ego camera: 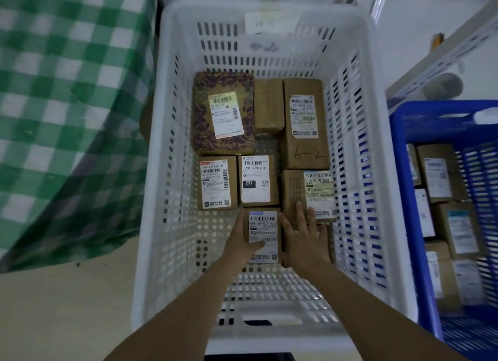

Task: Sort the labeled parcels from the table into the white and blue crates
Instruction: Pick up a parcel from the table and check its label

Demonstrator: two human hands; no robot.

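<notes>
Both my arms reach down into the white crate (172,134). My left hand (242,242) grips a small brown labeled parcel (263,226) from its left side, thumb across the label, near the crate floor. My right hand (304,239) lies flat with fingers spread to the right of that parcel, resting on another brown box (328,239) that it mostly hides. Several labeled parcels lie in the crate beyond, among them a patterned purple-gold box (223,113) and one marked 231 (257,179). The blue crate (404,123) stands at the right with several parcels inside.
A green-and-white checked cloth (67,105) hangs over the table at the left. Beige floor (67,307) lies at the lower left. A pale metal shelf rail (444,56) runs above the blue crate. The near-left part of the white crate's floor (210,239) is bare.
</notes>
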